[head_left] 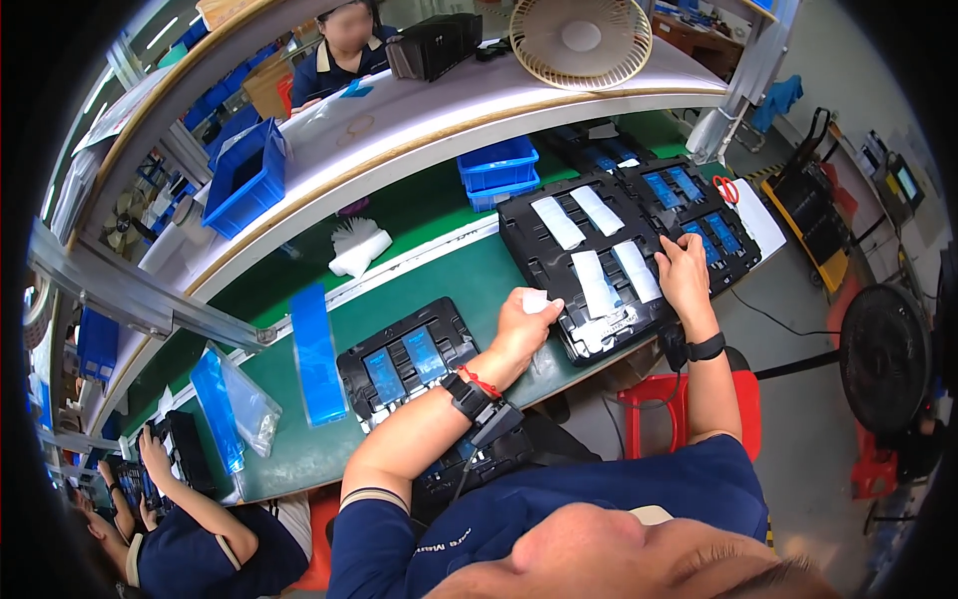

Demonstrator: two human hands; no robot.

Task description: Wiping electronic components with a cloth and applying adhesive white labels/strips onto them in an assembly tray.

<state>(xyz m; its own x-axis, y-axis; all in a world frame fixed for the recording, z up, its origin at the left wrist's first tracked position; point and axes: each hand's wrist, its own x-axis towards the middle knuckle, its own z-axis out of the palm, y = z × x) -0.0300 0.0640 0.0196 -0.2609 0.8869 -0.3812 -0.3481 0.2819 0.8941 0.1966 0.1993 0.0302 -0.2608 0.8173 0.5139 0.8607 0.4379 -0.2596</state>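
Note:
A black moulded tray [539, 252] lies on the green bench, with several white strips [595, 282] laid in its slots. My left hand [523, 321] is at the tray's near left edge, its fingers pinching a small white piece [537, 299]. My right hand [685, 272] rests on the tray's right side, fingertips touching the edge of a white strip [636, 270]. Both wrists wear black bands, the left one with a cable running down the forearm.
A second black tray [714, 222] with blue parts lies to the right, red scissors [725, 188] beside it. Another tray [404, 361] with blue parts sits under my left forearm. Blue bins [499, 172], a fan [581, 40], a red stool [743, 394]; people work at the left and behind the shelf.

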